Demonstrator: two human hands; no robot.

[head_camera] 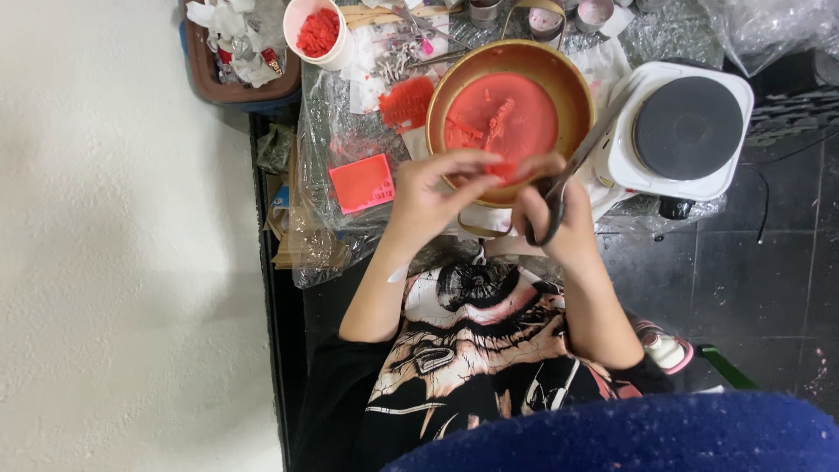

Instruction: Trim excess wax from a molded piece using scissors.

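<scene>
- Broadly, I see a white textured wall (122, 262) filling the left side, and a dark tiled floor (769, 288) on the right.
- Between them I make out a narrow work surface covered in crinkled clear plastic sheeting (332, 131), cluttered along its far edge.
- On it, a white single-burner hot plate (686, 131) with a dark round top sits at the right.
- Just beside that I see a gold-rimmed round pan (507, 114) holding a red slab with loose red scraps on it.
- Further left, a brown tray (240, 83) of white scraps touches a white cup (319, 35) of red bits.
- A flat pinkish-red square (362, 183) lies on the plastic, near the left hand.
- My right hand (559, 214) grips scissors (568, 175), fingers through the black loops, blades pointing up toward the hot plate.
- My left hand (437, 188) pinches a small red piece (502, 170) between its fingertips, over the pan's near rim, just beside the scissors.
</scene>
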